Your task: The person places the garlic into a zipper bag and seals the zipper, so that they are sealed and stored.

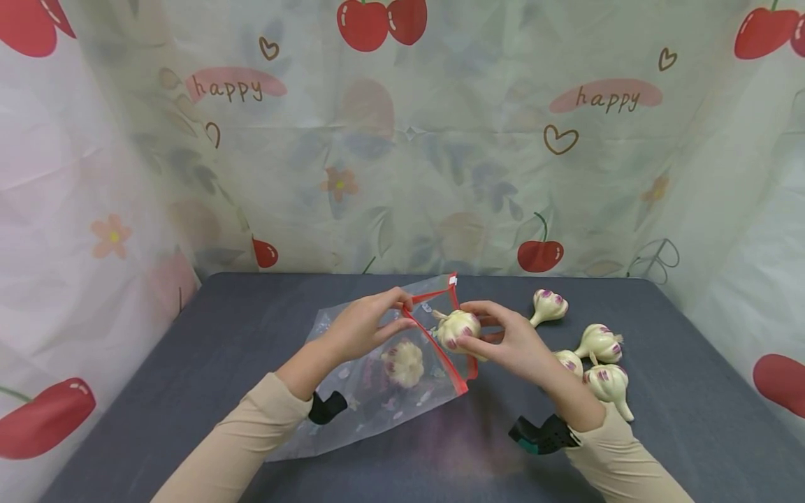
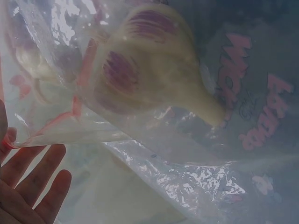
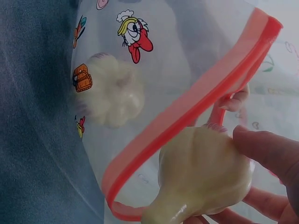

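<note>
A clear plastic zip bag (image 1: 371, 405) with a red-edged mouth lies on the dark table, its mouth toward the right. My left hand (image 1: 371, 318) pinches the upper edge of that mouth between thumb and fingers. Through the plastic I see one garlic bulb (image 1: 404, 363) inside; the same bulb (image 2: 145, 65) looms large in the left wrist view. My right hand (image 1: 503, 339) grips a second garlic bulb (image 3: 203, 170) right at the opening, stem pointing into the bag. Cartoon prints (image 3: 134, 35) mark the bag's side.
Several more garlic bulbs (image 1: 606, 383) lie on the table (image 1: 207, 363) to the right, some partly behind my right forearm. One garlic bulb (image 1: 549, 306) sits apart, farther back. A patterned curtain (image 1: 409, 175) stands behind the table's far edge.
</note>
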`<state>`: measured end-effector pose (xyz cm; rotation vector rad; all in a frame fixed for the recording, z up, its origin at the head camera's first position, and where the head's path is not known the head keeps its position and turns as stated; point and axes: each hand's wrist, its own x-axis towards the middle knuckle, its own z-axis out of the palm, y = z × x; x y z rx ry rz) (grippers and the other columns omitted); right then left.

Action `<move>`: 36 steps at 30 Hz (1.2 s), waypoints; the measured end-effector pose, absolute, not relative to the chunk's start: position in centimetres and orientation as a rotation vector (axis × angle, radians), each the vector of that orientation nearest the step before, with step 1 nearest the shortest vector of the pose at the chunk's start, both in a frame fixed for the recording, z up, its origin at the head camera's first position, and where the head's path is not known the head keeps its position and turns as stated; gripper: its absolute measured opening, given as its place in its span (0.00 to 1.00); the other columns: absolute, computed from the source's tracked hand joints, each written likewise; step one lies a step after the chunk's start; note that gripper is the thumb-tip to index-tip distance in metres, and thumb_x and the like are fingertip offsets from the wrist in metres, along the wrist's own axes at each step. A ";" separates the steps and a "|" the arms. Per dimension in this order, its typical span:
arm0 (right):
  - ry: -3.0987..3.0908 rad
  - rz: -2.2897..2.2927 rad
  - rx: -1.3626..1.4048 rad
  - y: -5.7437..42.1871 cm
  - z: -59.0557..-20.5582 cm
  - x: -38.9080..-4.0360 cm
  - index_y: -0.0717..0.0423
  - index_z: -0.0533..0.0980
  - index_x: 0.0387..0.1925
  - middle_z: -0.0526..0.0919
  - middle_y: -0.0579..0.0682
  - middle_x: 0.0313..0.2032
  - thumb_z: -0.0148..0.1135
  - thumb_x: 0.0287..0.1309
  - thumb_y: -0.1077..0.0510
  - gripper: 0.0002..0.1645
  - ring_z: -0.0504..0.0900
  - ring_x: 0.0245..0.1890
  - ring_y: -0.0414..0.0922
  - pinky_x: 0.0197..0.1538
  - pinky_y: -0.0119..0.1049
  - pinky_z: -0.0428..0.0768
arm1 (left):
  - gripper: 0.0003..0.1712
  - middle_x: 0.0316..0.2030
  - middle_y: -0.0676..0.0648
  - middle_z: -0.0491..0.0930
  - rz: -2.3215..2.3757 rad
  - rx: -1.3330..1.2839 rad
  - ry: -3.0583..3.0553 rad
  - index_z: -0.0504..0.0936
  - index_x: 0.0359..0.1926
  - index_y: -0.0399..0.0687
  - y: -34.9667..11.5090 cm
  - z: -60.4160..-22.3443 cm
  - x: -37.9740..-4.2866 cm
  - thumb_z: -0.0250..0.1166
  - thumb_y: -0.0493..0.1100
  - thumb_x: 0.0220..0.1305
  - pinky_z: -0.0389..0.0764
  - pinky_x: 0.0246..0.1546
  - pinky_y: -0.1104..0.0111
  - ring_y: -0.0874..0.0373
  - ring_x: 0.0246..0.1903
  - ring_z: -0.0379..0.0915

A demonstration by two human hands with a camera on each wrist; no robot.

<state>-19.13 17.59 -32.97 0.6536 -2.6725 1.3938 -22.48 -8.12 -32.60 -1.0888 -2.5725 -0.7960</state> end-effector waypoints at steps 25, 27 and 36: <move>-2.703 1.413 0.742 16.2 -33.8 -19.5 0.56 0.71 0.57 0.77 0.57 0.55 0.67 0.54 0.54 0.29 0.80 0.49 0.53 0.48 0.41 0.81 | 0.15 0.40 0.52 0.82 -0.807 -1.116 -2.550 0.72 0.44 0.47 -8.1 -32.4 -22.4 0.64 0.46 0.60 0.78 0.38 0.66 0.56 0.47 0.80; -2.707 1.407 0.739 16.1 -33.9 -19.6 0.56 0.71 0.57 0.77 0.57 0.55 0.67 0.54 0.55 0.29 0.80 0.49 0.52 0.48 0.41 0.81 | 0.14 0.40 0.52 0.82 -0.808 -1.116 -2.551 0.72 0.44 0.48 -8.1 -32.4 -22.4 0.64 0.46 0.60 0.78 0.39 0.66 0.56 0.47 0.80; -2.700 1.394 0.771 15.9 -34.2 -19.7 0.59 0.72 0.56 0.77 0.59 0.54 0.65 0.55 0.58 0.26 0.79 0.49 0.54 0.47 0.41 0.81 | 0.14 0.39 0.52 0.81 -0.831 -1.131 -2.517 0.73 0.44 0.47 -8.0 -32.4 -22.4 0.64 0.46 0.60 0.78 0.38 0.66 0.56 0.47 0.81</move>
